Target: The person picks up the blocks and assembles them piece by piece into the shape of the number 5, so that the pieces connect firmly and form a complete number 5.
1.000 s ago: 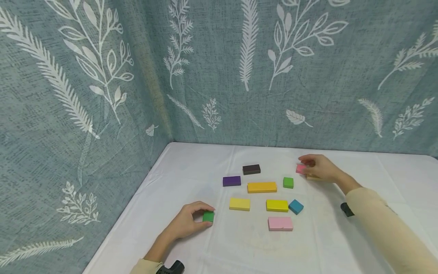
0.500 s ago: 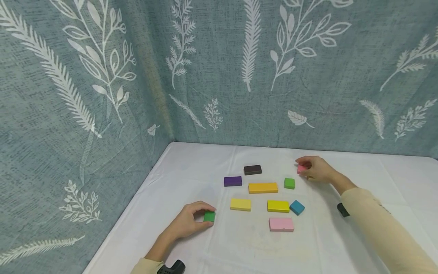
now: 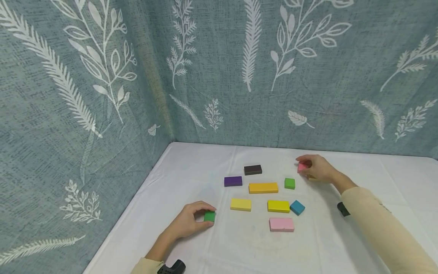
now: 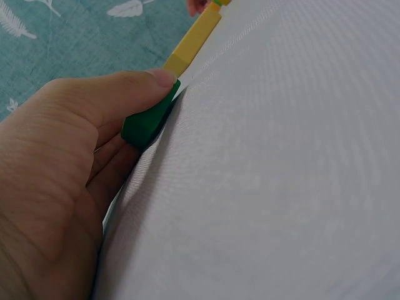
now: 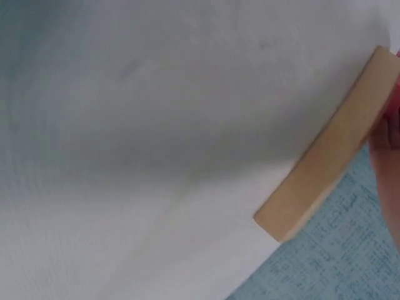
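Two cream sleeves [image 3: 383,228] reached in over a white cloth [image 3: 239,251] from the near side. Closest was the left hand [image 3: 188,220], a black device [image 3: 173,267] at its wrist, holding a dark green block [image 3: 209,217] on the cloth between thumb and fingers. To the right of that block and a little nearer lay a light pink block [image 3: 281,224], flat. Behind it came a bright yellow block [image 3: 278,206], with a blue block [image 3: 297,207] set cornerwise at its right end; whether those two touched could not be told. A pale yellow block [image 3: 241,204] lay to their left. Farther back were an orange block [image 3: 263,188], a light green block [image 3: 289,183] near its right end, and a purple block [image 3: 233,181] to the left. Near the far edge, the right hand [image 3: 318,168] pinched a small deep pink block [image 3: 302,168], its fingers partly hiding it. A tan block [image 5: 331,150] sat just beside those fingers. Well to the left lay a black block [image 3: 253,169]. Last stood a blue-green curtain [image 3: 219,76] printed with white leaves.
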The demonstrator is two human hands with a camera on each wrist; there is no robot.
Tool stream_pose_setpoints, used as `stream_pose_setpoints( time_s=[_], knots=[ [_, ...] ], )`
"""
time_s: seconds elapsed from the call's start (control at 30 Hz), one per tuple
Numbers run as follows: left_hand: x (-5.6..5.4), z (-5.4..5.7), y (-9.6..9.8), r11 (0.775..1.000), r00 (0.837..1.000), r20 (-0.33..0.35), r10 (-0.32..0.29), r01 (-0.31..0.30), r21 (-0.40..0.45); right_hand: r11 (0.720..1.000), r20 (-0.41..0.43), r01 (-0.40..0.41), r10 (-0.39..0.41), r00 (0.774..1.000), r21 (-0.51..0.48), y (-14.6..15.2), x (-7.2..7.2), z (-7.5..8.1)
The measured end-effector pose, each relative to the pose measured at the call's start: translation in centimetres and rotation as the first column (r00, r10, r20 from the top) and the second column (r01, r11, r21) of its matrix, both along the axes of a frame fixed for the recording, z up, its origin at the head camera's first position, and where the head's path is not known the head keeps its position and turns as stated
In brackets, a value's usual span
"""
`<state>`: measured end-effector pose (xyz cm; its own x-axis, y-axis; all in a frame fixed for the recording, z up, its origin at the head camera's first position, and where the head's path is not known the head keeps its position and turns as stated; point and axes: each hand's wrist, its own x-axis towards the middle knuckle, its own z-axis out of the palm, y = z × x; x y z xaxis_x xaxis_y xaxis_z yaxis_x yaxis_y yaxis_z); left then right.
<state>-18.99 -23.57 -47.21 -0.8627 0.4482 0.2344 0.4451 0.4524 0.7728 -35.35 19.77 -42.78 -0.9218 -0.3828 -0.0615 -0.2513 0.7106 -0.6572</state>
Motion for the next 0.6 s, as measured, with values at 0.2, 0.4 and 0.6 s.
stream_pose_setpoints(
  time_s=[0.2,0.4,0.6],
  knots=[
    [-0.1,0.1,0.3,1.000,1.000,-0.001,0.008,-0.008,-0.012,1.000,-0.029,0.000,0.000,1.000,-0.015,0.6,0.2,1.2],
    [0.0,0.1,0.3,1.000,1.000,-0.005,0.019,-0.019,-0.024,1.000,-0.053,-0.017,0.018,0.998,0.014,1.5,0.4,2.2],
    [-0.1,0.0,0.0,1.000,1.000,-0.007,0.008,-0.008,-0.002,0.998,-0.080,-0.061,0.063,0.995,0.018,3.0,0.4,2.9]
  ],
)
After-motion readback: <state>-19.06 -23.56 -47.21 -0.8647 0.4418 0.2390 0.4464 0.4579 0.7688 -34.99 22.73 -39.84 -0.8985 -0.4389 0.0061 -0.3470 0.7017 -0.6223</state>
